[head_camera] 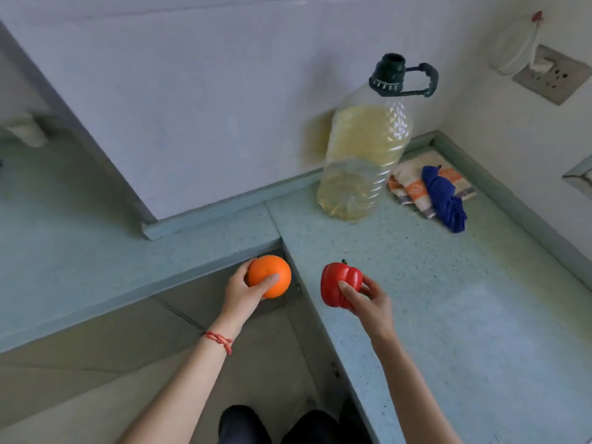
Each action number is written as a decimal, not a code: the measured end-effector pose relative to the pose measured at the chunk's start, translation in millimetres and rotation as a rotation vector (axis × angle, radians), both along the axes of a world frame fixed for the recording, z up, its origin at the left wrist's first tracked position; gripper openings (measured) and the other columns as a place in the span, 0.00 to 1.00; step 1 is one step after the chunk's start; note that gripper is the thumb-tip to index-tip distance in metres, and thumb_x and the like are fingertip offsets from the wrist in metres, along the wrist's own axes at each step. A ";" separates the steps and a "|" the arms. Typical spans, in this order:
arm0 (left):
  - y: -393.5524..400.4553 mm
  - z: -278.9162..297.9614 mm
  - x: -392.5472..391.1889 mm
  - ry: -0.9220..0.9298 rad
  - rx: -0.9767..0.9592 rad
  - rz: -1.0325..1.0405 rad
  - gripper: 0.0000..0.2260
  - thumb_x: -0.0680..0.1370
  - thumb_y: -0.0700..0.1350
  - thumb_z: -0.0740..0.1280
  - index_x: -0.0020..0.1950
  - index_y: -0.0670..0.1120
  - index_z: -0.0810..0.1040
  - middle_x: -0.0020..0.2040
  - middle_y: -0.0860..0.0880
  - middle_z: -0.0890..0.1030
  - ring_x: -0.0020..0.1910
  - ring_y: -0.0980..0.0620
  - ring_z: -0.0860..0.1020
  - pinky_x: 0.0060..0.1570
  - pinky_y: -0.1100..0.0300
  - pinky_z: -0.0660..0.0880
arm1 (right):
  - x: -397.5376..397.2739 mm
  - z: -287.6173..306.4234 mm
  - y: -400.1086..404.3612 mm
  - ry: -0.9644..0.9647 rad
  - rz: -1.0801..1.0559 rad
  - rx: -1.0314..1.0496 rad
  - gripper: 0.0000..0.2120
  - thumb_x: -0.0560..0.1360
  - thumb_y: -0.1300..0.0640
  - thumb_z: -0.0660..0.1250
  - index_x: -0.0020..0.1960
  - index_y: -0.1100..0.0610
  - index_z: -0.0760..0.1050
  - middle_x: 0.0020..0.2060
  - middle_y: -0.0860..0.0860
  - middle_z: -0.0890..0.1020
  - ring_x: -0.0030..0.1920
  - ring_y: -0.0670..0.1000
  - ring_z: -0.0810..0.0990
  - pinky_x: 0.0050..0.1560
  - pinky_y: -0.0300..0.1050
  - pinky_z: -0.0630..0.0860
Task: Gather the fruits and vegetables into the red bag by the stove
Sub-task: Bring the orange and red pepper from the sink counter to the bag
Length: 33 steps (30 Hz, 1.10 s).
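My left hand [241, 293] grips an orange [270, 279], held in the air over the inner corner where the two counter runs meet. My right hand [368, 299] grips a red bell pepper [338, 283] just above the front edge of the right-hand counter [448, 299]. The two fruits are about a hand's width apart. The red bag and the stove are out of view.
A large clear oil bottle [365, 155] with a dark green cap stands at the back of the counter corner. Beside it lie a striped cloth [413, 184] and a blue cloth [445, 200]. A wall socket [551, 73] is at the upper right. The tiled floor [128, 363] lies below.
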State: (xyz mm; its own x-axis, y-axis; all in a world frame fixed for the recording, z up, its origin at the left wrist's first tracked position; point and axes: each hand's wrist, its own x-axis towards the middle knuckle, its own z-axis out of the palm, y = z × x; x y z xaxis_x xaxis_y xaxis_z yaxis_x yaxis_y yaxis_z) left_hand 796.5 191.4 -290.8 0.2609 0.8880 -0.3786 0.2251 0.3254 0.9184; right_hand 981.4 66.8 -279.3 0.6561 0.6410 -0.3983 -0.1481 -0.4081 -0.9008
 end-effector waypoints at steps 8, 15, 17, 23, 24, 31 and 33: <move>6.2 3.7 -115.0 -0.057 -0.023 0.278 0.36 0.52 0.59 0.71 0.57 0.50 0.72 0.49 0.52 0.77 0.46 0.52 0.78 0.35 0.61 0.81 | -92.6 3.7 62.6 -0.060 0.311 0.006 0.21 0.69 0.56 0.73 0.60 0.58 0.74 0.50 0.53 0.80 0.49 0.50 0.79 0.50 0.45 0.76; -8.3 0.6 -204.5 -0.045 -0.030 0.552 0.36 0.51 0.59 0.71 0.57 0.48 0.74 0.51 0.46 0.77 0.46 0.49 0.78 0.34 0.62 0.80 | -168.3 2.1 110.7 -0.056 0.566 0.012 0.27 0.67 0.53 0.74 0.64 0.58 0.72 0.52 0.53 0.79 0.54 0.51 0.79 0.57 0.51 0.76; -17.4 -0.4 -226.1 -0.056 -0.024 0.634 0.37 0.51 0.59 0.71 0.58 0.47 0.74 0.51 0.47 0.77 0.45 0.52 0.78 0.33 0.63 0.80 | -189.0 -0.6 121.1 -0.055 0.659 0.008 0.29 0.67 0.52 0.74 0.65 0.59 0.71 0.53 0.53 0.79 0.53 0.51 0.79 0.57 0.52 0.76; -54.8 -5.0 -275.5 0.035 -0.018 0.940 0.39 0.53 0.62 0.71 0.60 0.47 0.75 0.54 0.45 0.79 0.51 0.46 0.78 0.51 0.45 0.78 | -254.0 0.2 154.7 -0.043 1.001 0.008 0.28 0.68 0.52 0.73 0.65 0.57 0.70 0.54 0.53 0.77 0.52 0.52 0.78 0.55 0.50 0.77; -63.5 -7.8 -280.9 0.043 -0.026 1.002 0.38 0.53 0.63 0.71 0.60 0.48 0.75 0.54 0.46 0.78 0.52 0.46 0.78 0.53 0.42 0.77 | -265.4 0.5 158.7 -0.036 1.069 0.006 0.28 0.67 0.52 0.74 0.64 0.57 0.70 0.54 0.54 0.78 0.53 0.53 0.78 0.57 0.53 0.77; -126.5 -10.4 -288.9 0.086 -0.076 1.424 0.45 0.51 0.64 0.68 0.64 0.45 0.72 0.54 0.47 0.73 0.56 0.42 0.75 0.52 0.40 0.76 | -327.8 -8.1 169.6 -0.042 1.468 -0.016 0.20 0.68 0.56 0.74 0.58 0.54 0.74 0.52 0.54 0.80 0.52 0.53 0.79 0.53 0.53 0.79; -147.9 -9.1 -286.9 0.082 -0.090 1.537 0.45 0.52 0.64 0.69 0.65 0.45 0.71 0.55 0.47 0.72 0.55 0.43 0.73 0.52 0.40 0.77 | -343.9 -9.9 163.9 -0.027 1.576 -0.005 0.17 0.68 0.58 0.73 0.55 0.53 0.74 0.50 0.54 0.79 0.48 0.51 0.79 0.45 0.43 0.81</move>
